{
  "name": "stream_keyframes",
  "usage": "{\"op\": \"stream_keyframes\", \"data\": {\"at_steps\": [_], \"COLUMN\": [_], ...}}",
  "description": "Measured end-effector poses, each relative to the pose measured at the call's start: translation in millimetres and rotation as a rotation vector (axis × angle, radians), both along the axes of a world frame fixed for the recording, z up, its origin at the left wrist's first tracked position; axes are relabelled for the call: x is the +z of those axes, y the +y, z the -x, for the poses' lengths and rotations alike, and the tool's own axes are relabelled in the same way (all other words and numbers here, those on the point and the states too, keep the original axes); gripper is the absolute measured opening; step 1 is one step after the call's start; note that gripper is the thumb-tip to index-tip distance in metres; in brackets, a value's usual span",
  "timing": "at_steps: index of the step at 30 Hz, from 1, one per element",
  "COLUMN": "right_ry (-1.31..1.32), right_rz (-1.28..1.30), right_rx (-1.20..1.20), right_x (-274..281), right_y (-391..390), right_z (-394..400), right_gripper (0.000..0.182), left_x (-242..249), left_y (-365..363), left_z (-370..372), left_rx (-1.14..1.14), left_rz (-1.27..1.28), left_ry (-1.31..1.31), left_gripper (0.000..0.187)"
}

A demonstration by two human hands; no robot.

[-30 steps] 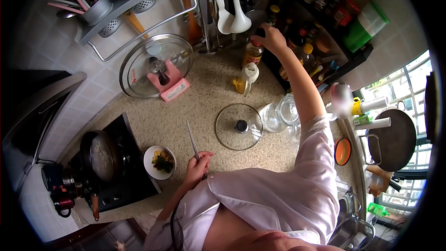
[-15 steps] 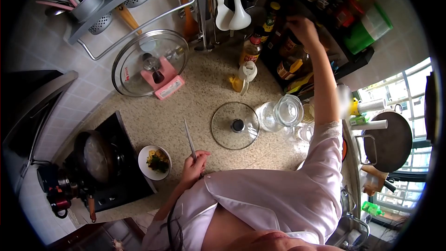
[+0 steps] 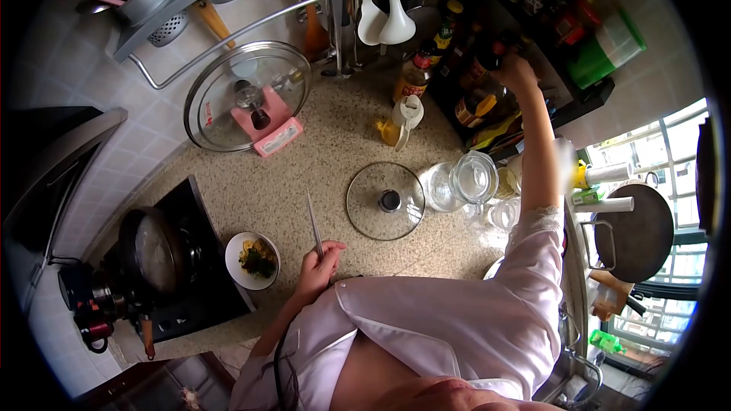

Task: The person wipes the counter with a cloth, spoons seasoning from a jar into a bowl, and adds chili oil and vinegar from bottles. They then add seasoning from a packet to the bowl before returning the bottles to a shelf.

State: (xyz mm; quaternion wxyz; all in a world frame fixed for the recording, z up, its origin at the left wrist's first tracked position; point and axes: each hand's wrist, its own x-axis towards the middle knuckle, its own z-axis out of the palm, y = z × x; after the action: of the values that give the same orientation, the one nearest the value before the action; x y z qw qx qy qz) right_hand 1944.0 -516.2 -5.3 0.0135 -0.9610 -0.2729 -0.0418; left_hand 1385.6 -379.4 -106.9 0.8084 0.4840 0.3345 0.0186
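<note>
My left hand (image 3: 320,268) rests at the counter's near edge, closed around a pair of metal chopsticks (image 3: 313,221) that point away from me. Just left of it sits a small white plate (image 3: 233,253) with greens and yellow food. My right hand (image 3: 518,74) is stretched out to the dark spice shelf (image 3: 586,99) at the back right. Its fingers wrap a dark bottle with a red cap (image 3: 487,61) among several other bottles. My white sleeve covers the right forearm's lower part.
A glass lid (image 3: 386,201) lies flat mid-counter, with glass jars (image 3: 472,177) to its right. An oil bottle (image 3: 413,76) and a yellow dispenser (image 3: 402,120) stand at the back. A large lid (image 3: 247,95) leans on a pink stand. A pan (image 3: 156,251) sits on the stove at left.
My right hand left the oil bottle's cap, went right to the shelf, then dropped slightly lower with its fingers around a dark bottle. The left hand with the chopsticks barely moved.
</note>
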Motion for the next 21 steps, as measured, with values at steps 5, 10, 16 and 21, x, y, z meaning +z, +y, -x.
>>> {"op": "stream_keyframes", "data": {"at_steps": [5,10,16,21], "right_ry": [-0.007,0.080,0.041,0.122], "right_rz": [-0.061,-0.128,-0.183,-0.193], "right_rx": [0.019,0.073,0.184,0.220], "right_x": [-2,16,10,6], "right_y": [0,7,15,18], "right_z": [13,57,90,109], "right_gripper": [0.037,0.032,0.026,0.024], "left_x": [-3,1,2,2], "left_y": [-2,-6,-7,-8], "left_z": [4,2,2,2], "left_rx": [0.006,-0.017,-0.025,-0.033], "left_rz": [0.012,-0.016,-0.008,-0.022], "left_ry": [-0.026,0.013,0.009,0.011], "left_gripper": [0.020,0.020,0.020,0.020]}}
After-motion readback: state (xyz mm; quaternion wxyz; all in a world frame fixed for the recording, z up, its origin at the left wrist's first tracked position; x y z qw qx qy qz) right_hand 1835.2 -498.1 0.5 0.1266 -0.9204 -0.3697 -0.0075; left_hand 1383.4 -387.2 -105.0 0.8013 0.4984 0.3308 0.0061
